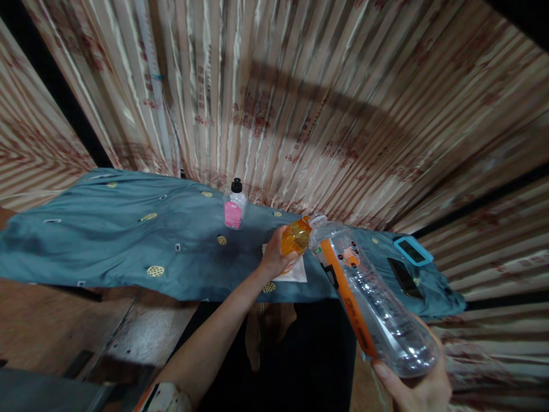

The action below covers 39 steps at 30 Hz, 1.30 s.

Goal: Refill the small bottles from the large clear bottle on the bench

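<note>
My left hand [277,256] is wrapped round a small orange bottle [295,237], held over the table and tilted to the right. In my right hand [422,383] is a large clear plastic bottle [373,292] with an orange label, gripped near its base. The clear bottle slants, its neck up and to the left, meeting the orange bottle's top end. Whether the two mouths touch, I cannot tell. Under my left hand lies a white paper or cloth [295,273], partly hidden.
A clear bottle with a pink label and black cap [234,209] stands on the blue-green tablecloth [107,229]. At the right lie a dark phone [404,278] and a blue-framed device [413,250]. A pleated curtain [274,114] hangs behind the table.
</note>
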Tool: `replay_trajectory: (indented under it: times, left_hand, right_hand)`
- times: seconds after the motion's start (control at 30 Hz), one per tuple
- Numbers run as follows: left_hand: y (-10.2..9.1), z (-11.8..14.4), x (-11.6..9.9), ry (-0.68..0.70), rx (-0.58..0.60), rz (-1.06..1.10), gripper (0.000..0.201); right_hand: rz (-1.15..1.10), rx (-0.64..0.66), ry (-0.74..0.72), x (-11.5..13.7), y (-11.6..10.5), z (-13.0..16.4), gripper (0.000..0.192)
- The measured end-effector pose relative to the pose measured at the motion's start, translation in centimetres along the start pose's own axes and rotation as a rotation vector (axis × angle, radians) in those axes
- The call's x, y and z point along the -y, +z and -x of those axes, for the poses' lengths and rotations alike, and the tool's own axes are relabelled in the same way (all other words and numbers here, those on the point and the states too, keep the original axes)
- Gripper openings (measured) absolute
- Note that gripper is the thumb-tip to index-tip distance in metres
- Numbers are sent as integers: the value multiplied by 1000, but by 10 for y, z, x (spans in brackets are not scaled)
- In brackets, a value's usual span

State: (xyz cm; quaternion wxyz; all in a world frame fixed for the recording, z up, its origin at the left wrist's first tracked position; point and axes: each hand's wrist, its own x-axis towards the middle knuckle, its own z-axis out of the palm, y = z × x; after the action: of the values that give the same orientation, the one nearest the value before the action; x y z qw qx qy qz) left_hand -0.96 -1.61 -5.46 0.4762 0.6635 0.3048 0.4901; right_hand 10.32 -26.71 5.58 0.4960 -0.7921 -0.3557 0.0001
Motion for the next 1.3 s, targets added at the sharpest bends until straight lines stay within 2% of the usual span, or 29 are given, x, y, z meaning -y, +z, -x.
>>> replay_trajectory:
  times: [0.33,0.87,1.3]
  left_hand:
    - [0,1,-1,-4,-8,8,68]
    - [0,1,0,-26,-5,7,70]
    - [1,0,2,3,-14,-5,71]
  right_hand:
    - [28,-5,-36,0,-1,-1,109]
    - [-12,10,-2,1,-1,-1,107]
    - [5,5,-36,-3,0,-1,106]
